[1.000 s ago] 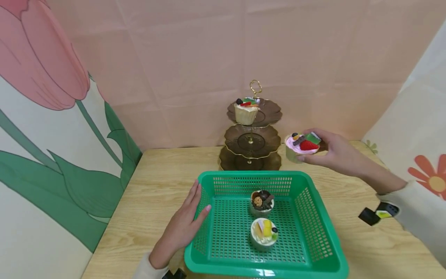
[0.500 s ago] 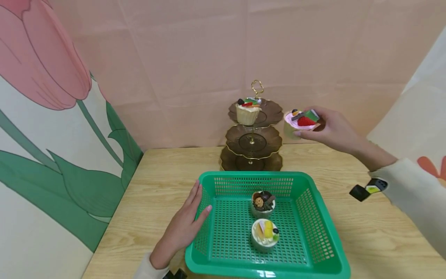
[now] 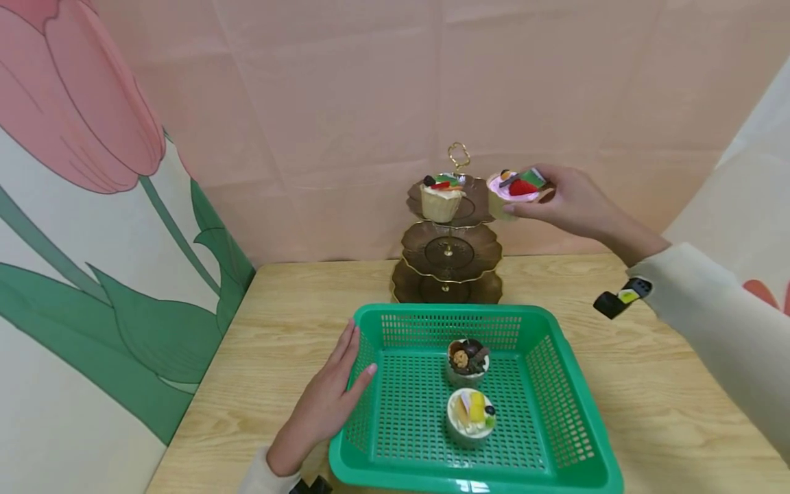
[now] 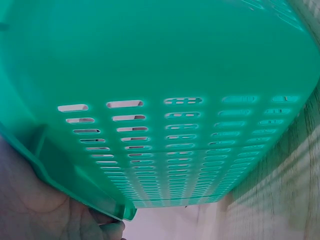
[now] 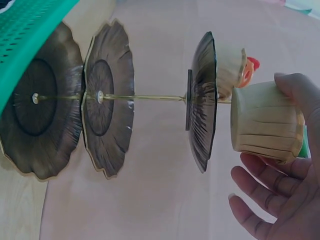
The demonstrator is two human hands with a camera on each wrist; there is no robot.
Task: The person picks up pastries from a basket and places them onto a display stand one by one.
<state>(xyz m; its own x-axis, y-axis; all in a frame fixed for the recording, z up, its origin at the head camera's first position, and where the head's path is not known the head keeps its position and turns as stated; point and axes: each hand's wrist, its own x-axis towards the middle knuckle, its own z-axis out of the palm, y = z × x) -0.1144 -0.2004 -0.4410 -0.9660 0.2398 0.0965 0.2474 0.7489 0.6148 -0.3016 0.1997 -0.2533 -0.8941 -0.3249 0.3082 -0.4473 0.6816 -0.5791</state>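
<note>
My right hand [image 3: 570, 199] pinches a cupcake [image 3: 517, 192] with pink cream, a strawberry and a green piece on top. In the right wrist view this cupcake [image 5: 265, 120] is just above the top plate of a brown three-tier stand [image 5: 202, 100], apart from it. Another cupcake [image 3: 441, 200] with white cream and fruit sits on the left of the top tier. With fingers straight, my left hand [image 3: 327, 398] rests on the left rim of a green basket [image 3: 552, 319]. In the left wrist view the basket wall [image 4: 160, 65] fills most of the picture, the hand [image 4: 45, 205] at its rim.
Inside the basket stand a chocolate-topped cupcake [image 3: 467, 360] and a cupcake with yellow fruit [image 3: 471, 417]. The stand's middle tier [image 3: 452, 250] and bottom tier [image 3: 444, 291] are behind the basket on the wooden table [image 3: 296, 295]. A pink cloth backdrop [image 3: 333, 137] hangs behind.
My right hand has risen and moved left with the pink-cream cupcake, from beside the lower tiers to the right edge of the top tier. My left hand has stayed on the basket rim.
</note>
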